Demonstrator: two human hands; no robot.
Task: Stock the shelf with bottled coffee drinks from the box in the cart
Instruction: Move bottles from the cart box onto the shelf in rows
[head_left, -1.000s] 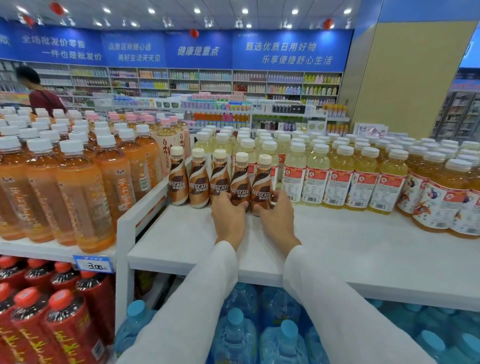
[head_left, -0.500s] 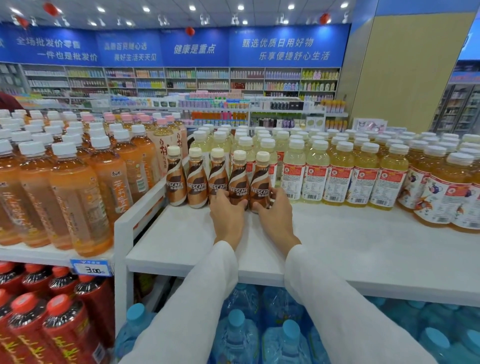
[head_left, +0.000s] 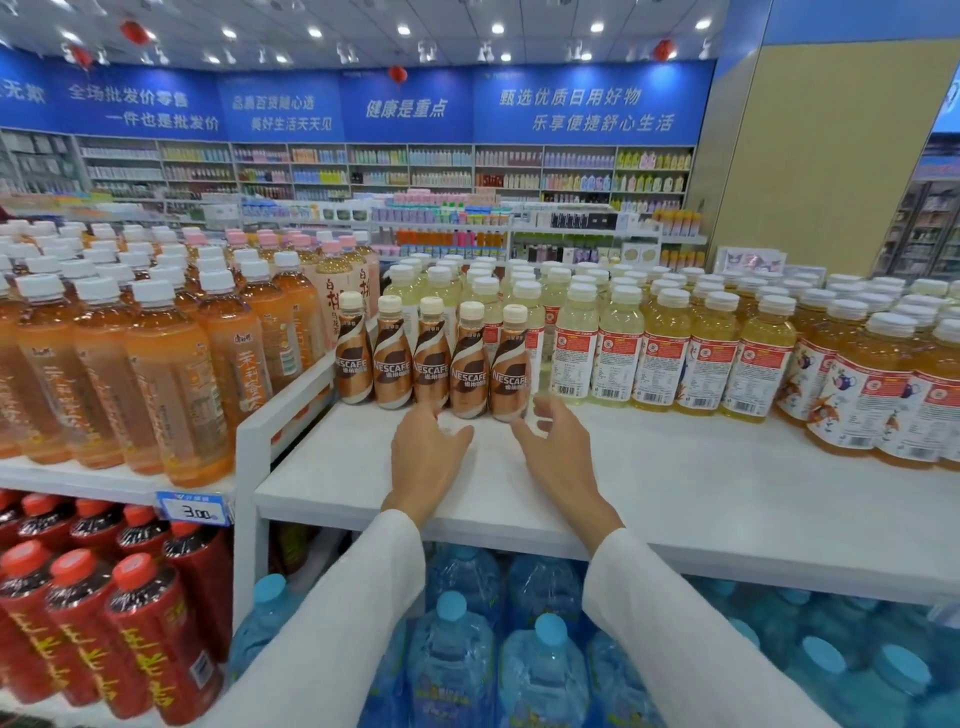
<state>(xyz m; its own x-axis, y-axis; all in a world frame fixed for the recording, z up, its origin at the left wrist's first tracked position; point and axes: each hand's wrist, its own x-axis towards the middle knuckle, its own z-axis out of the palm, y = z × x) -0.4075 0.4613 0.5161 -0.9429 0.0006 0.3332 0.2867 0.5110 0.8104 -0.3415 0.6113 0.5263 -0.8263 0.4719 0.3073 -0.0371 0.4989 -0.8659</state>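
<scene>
Five coffee bottles (head_left: 431, 364) stand upright in one tight row, side by side, at the back left of the white shelf (head_left: 675, 478), their brown and cream labels facing forward and their cream caps on. Both hands are just in front of the row and hold nothing. The left hand (head_left: 426, 457) lies palm down with its fingers loosely spread, its fingertips at the foot of the middle bottle; whether they touch it I cannot tell. The right hand (head_left: 561, 457) hovers beside the foot of the rightmost bottle, fingers gently curved and parted, a small gap showing between thumb and bottle. White sleeves (head_left: 332, 623) cover both forearms.

Just right of the row, pale yellow drinks (head_left: 613, 358) with red labels stand rank behind rank. To the left, past a white divider, orange tea bottles (head_left: 171, 384) crowd a lower shelf that carries a blue price tag (head_left: 192, 509). Beneath are red bottles (head_left: 140, 639) and big water jugs (head_left: 452, 649) with blue caps.
</scene>
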